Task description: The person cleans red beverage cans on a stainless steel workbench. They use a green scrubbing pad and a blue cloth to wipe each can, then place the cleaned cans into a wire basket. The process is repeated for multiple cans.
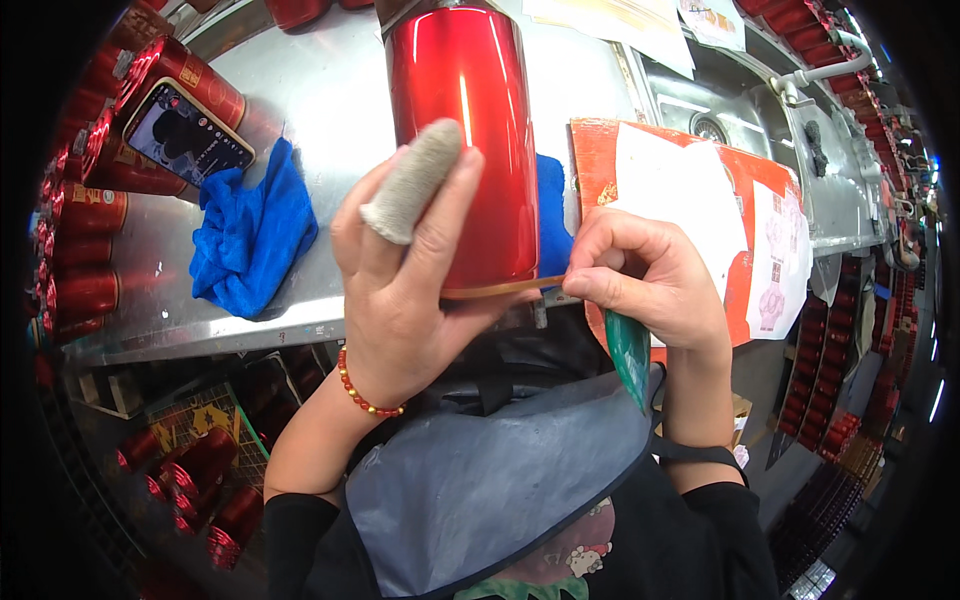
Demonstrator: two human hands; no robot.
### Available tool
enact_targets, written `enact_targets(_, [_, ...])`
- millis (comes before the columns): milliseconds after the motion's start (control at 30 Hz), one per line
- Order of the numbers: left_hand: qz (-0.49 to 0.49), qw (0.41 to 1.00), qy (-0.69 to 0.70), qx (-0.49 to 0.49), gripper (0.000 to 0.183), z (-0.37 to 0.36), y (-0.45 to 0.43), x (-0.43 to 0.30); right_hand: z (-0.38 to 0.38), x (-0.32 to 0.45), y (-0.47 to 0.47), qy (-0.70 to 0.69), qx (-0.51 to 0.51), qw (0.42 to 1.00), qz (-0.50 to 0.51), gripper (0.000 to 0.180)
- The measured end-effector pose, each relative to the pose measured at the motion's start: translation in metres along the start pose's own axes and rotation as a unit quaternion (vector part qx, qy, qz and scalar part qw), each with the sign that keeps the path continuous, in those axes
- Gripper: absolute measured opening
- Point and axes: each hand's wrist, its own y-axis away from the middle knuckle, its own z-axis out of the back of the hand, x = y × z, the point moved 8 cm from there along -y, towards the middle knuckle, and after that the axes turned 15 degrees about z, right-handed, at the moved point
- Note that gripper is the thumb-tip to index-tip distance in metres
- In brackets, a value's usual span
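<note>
A shiny red cylinder (465, 150) lies on the metal table, its near end at the table's front edge. My left hand (409, 262), a cloth cover on one finger, rests against the cylinder's left side and near end, steadying it. An amber-coloured thin strip (510, 287) runs along the near rim. Its right end is pinched between the thumb and forefinger of my right hand (637, 277). A green pointed object (628, 360) hangs below that same hand, seemingly kept in its curled fingers. Part of a blue cloth (553, 217) shows to the right of the cylinder.
A crumpled blue cloth (251, 232) and a phone (187, 135) leaning on red cylinders are at left. To the right lie a worn red board (596, 150) with white sheets and, beyond it, a metal sink (701, 82) with a pipe. More red cylinders (199, 461) sit below left.
</note>
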Motion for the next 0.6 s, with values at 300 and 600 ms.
enact_targets(300, [0.023,0.999,0.034,-0.029,0.093,-0.002,0.003,0.008,0.000,-0.007,-0.004,0.031,-0.012,0.999,-0.002,0.010])
enact_targets(600, [0.020,0.998,0.057,-0.016,0.102,-0.003,0.003,0.016,-0.004,-0.010,-0.005,0.028,-0.009,0.999,-0.013,0.012])
